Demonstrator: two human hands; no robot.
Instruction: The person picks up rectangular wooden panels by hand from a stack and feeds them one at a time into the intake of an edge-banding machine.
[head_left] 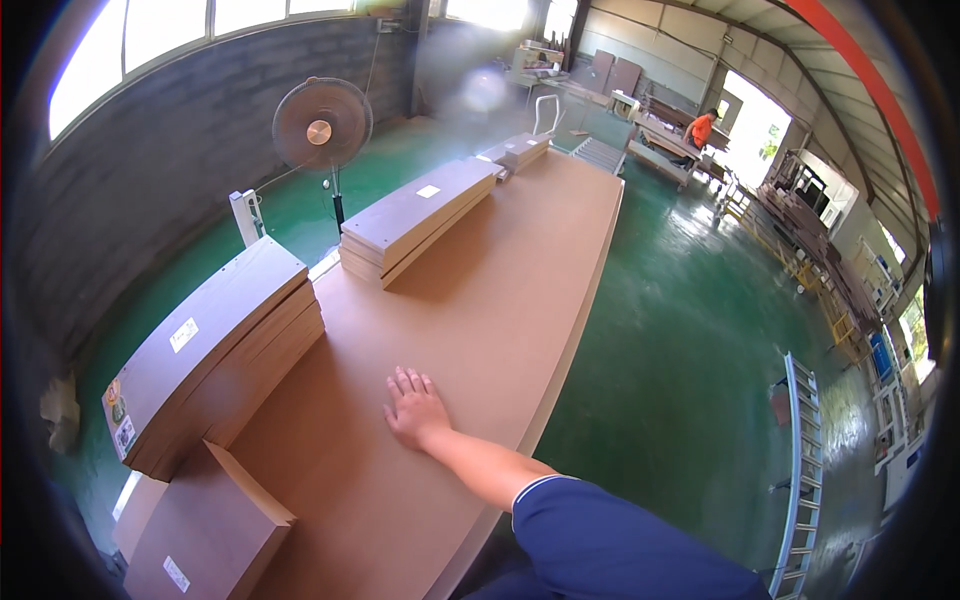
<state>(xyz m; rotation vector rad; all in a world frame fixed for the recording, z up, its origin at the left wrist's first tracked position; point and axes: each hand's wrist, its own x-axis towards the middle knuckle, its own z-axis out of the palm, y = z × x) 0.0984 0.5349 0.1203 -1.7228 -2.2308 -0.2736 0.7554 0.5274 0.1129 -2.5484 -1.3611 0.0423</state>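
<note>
My right hand (417, 411) lies palm down on a long brown board surface (470, 330), fingers stretched and slightly spread, with nothing in it. Its arm comes in from the lower right in a dark blue sleeve (620, 535). To the left of the hand rises a tall stack of brown panels (215, 330) with a white label on top. Closer to me, a shorter group of panels (215, 525) also bears a label. Farther along the left edge sits another panel stack (425, 215); smaller pieces (520, 150) lie beyond it. My left hand is out of view.
A standing fan (322, 125) and a white post (247, 215) stand beyond the left edge. Green floor (660, 380) runs along the right, with a blue-grey roller frame (798, 470). Far off, a person in orange (702, 128) is beside stacked boards.
</note>
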